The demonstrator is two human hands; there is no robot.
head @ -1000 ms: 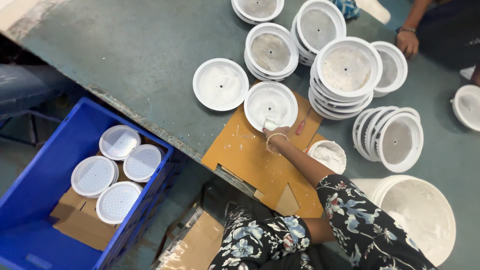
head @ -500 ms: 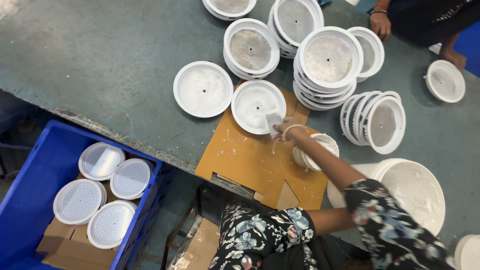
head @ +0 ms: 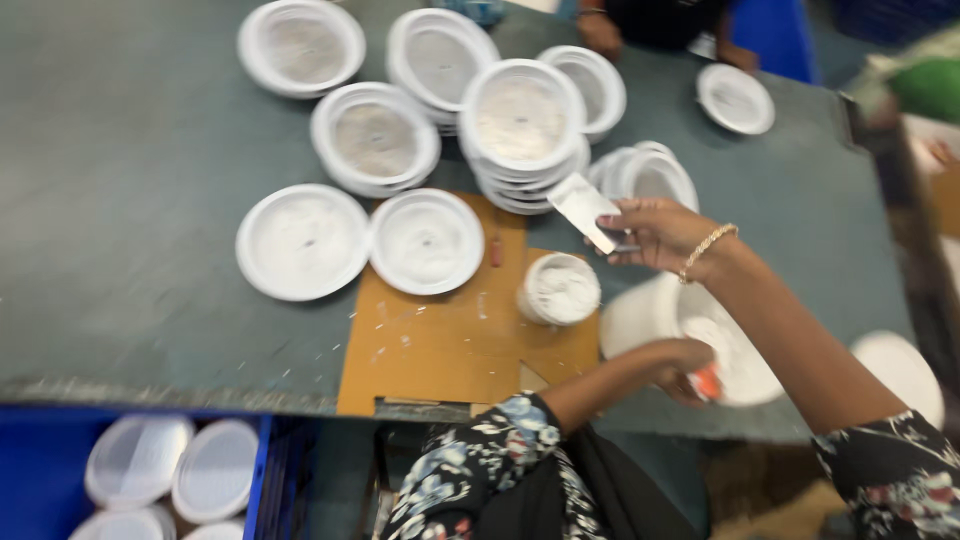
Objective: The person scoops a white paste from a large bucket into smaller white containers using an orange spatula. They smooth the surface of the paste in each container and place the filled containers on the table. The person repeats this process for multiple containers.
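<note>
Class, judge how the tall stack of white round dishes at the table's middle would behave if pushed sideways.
The tall stack of white round dishes would probably slide as one, since the dishes nest closely. Its upper dishes might shift or topple, as they sit high. Each dish looks thin and moulded, so likely light.

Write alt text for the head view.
The right hand holds a flat scraper above a small paste-filled cup on brown cardboard, while the left hand reaches into a white bucket. White round dishes crowd the grey table.
</note>
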